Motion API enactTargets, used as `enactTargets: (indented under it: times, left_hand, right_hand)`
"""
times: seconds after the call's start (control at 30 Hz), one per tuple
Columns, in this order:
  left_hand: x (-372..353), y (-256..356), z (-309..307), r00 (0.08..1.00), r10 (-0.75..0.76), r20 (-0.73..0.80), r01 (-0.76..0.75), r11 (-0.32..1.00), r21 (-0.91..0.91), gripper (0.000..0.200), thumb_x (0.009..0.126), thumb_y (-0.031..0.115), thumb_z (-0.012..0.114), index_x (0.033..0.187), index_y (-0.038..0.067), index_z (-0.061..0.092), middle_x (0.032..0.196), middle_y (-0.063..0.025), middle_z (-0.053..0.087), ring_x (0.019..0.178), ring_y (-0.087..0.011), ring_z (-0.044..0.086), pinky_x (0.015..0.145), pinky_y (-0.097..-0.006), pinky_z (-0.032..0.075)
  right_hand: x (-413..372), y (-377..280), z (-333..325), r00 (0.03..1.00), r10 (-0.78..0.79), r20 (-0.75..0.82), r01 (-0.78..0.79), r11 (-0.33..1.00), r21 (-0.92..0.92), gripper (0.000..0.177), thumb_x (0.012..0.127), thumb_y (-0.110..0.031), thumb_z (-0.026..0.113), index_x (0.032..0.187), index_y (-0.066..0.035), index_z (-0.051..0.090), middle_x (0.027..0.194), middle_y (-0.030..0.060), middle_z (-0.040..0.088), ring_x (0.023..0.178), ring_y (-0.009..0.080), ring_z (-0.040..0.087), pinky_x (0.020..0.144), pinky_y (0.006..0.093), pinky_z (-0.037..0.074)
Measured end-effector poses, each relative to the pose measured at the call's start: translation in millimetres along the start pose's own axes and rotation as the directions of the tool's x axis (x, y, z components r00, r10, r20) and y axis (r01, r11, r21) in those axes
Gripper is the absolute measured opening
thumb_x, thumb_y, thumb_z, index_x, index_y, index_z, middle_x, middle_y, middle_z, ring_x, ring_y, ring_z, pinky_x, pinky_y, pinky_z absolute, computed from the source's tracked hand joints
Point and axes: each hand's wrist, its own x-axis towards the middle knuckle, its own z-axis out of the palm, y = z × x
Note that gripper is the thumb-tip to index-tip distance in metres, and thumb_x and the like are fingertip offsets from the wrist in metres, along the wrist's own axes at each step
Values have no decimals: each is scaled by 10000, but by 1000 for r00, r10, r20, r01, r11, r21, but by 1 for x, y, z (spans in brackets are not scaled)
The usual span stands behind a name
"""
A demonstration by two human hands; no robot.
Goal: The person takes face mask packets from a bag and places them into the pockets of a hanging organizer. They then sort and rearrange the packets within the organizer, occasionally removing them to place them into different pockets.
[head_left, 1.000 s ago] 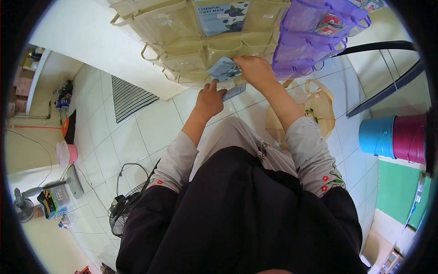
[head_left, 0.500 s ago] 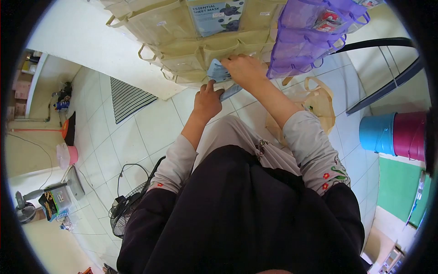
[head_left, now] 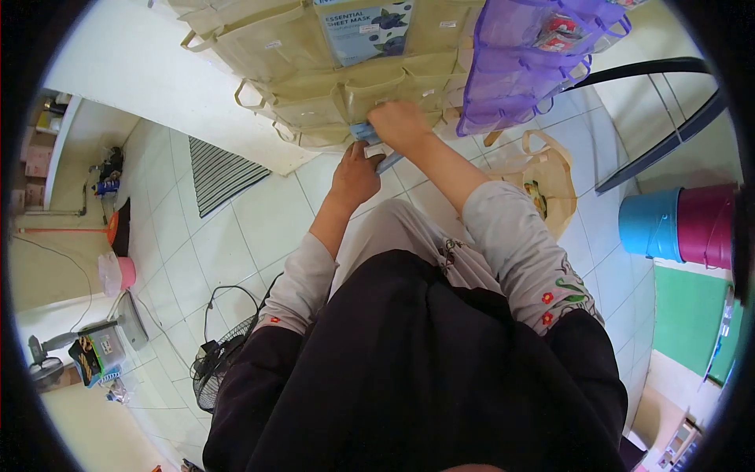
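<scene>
A beige hanging organizer [head_left: 299, 47] with rows of pockets is in front of me at the top. One pocket holds a sheet mask packet [head_left: 368, 33]. My left hand [head_left: 356, 175] is closed on a small blue packet [head_left: 363, 132] below the lower pockets. My right hand [head_left: 399, 126] is at a lower pocket, just above and right of the left one, its fingers partly hidden at the pocket. What those fingers hold, if anything, cannot be made out. Beside the beige organizer hangs a purple one [head_left: 503, 82] with red packets in a pocket.
A beige bag [head_left: 557, 185] stands on the tiled floor at the right, near a curved black frame [head_left: 668, 141]. Blue [head_left: 650, 226] and maroon [head_left: 705, 228] buckets are farther right. A black fan [head_left: 220, 366] is at lower left, a striped mat [head_left: 222, 175] at upper left.
My right hand has moved slightly left and down, covering more of the blue packet. The left hand has shifted only slightly. More of the beige bag shows.
</scene>
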Motion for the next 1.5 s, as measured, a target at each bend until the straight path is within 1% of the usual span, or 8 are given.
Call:
enactTargets:
  times: [0.1,0.3,0.5,0.63,0.83,0.93,1.23,1.5]
  left_hand:
    - [0,-4,0,999,31,13,-32,999,25,414,708,91,535,1095,159,663,1230,-190,468,1145,-351,465,962,-396,423]
    - [7,-27,-10,989,-17,148,43,983,-177,404,753,178,560,1150,157,635,1271,-166,456,1189,-357,426,1002,-401,377]
    - [13,-24,-28,978,-4,209,44,982,-186,427,757,275,643,1135,79,621,1296,-161,460,1197,-344,426,1008,-389,363]
    - [8,-9,-54,988,-1,151,46,955,-292,542,685,256,729,1160,52,568,1252,-150,500,1154,-334,467,952,-385,412]
    - [18,-2,-31,947,75,-313,-101,992,-70,587,647,119,757,1170,56,498,1216,-144,481,1027,-339,539,827,-399,483]
    - [24,-3,-17,984,-73,-160,66,996,-53,567,677,121,737,1183,47,490,1226,-154,465,1046,-346,542,828,-406,481]
    - [26,-5,3,959,-27,-283,-14,990,-141,324,736,26,635,1048,22,549,1037,-194,548,980,-379,538,825,-433,465]
    - [16,1,1,953,-15,-304,-37,986,-163,352,777,79,632,1110,12,541,1057,-210,561,983,-374,538,866,-416,452]
  right_hand:
    - [4,-2,15,998,-1,62,2,1000,-22,142,737,-93,584,832,-53,680,860,142,671,824,300,661,694,374,534]
    - [-14,27,-20,995,54,89,-97,782,615,270,728,-13,581,974,-75,673,890,119,672,893,286,638,792,376,493]
    - [-44,46,-11,968,-95,231,-47,838,544,295,737,-78,652,1030,-106,649,933,138,656,926,332,608,830,416,464]
    - [-52,64,-19,999,-9,36,-12,851,525,258,789,-129,637,1045,-97,628,923,154,646,910,348,601,791,427,461]
    - [-40,78,-84,996,73,-55,-32,846,532,210,849,-156,602,1027,-45,598,836,161,643,759,328,610,689,376,465]
    - [-32,74,-84,987,128,-93,-60,847,528,210,844,-157,609,1027,-55,605,844,164,647,749,336,608,683,369,467]
    - [-27,40,-36,935,62,-349,76,927,368,214,810,-86,582,1020,-81,619,876,138,652,774,319,626,647,386,497]
    - [-32,46,-37,971,-6,-237,59,975,216,227,767,-106,568,981,-129,642,885,99,655,800,299,636,676,393,514]
